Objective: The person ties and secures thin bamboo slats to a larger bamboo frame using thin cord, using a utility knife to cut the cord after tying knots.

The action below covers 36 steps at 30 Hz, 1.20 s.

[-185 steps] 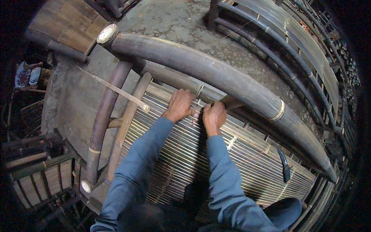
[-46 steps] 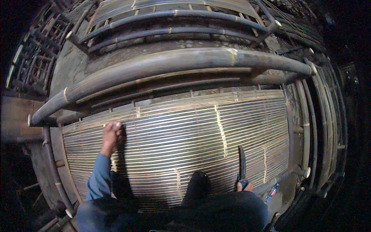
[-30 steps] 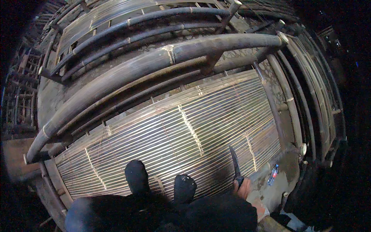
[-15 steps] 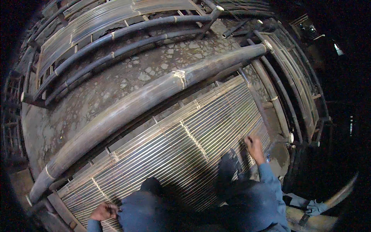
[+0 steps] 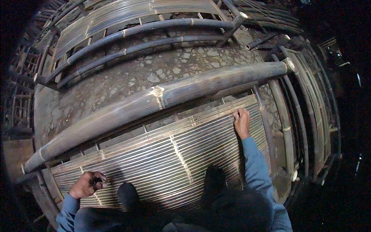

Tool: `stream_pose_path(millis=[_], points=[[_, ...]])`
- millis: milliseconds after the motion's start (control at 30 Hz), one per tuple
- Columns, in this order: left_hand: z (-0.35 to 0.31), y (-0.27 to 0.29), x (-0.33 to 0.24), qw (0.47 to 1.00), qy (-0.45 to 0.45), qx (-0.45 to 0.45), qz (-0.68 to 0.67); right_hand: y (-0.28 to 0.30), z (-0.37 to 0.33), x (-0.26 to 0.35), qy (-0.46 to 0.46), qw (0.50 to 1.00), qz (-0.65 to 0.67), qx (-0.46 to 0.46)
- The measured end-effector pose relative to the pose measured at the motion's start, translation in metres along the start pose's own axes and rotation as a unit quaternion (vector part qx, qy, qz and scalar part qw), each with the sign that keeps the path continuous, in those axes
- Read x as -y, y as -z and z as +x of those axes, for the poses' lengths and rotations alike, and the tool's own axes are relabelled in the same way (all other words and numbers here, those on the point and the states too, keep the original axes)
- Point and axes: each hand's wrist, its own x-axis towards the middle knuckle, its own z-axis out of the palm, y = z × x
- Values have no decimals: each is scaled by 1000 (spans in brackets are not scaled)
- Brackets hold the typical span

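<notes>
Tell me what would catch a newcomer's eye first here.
A thick bamboo pole sweeps across the middle of the view, rising to the right. Below it spreads a panel of pale parallel strips, with the left hand at its left end and the right hand near its far right corner.

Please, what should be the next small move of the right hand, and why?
Perhaps the right hand should steady the pale, slatted bamboo panel near its far right corner: the bent fingers are there, while the left hand is over the panel's left part.
</notes>
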Motion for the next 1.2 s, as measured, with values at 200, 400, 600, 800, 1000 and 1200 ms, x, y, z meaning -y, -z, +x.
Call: stream_pose_path(millis=[200, 400, 600, 800, 1000, 1200], points=[[49, 13, -139, 978, -36, 79, 187, 27, 25, -4, -39, 966, 161, 198], [226, -68, -281, 924, -186, 44, 331, 30, 6, -31, 9, 954, 230, 193], [419, -203, -303, 882, -406, -155, 181, 41, -4, -29, -123, 860, 419, 263], [443, -235, -311, 901, -390, -169, 91, 30, -11, -32, -295, 654, 658, 228], [432, -242, -304, 887, -403, -192, 116, 24, -29, -20, -359, 589, 694, 206], [423, -222, -296, 904, -403, -131, 58, 40, -27, -5, -348, 628, 656, 233]])
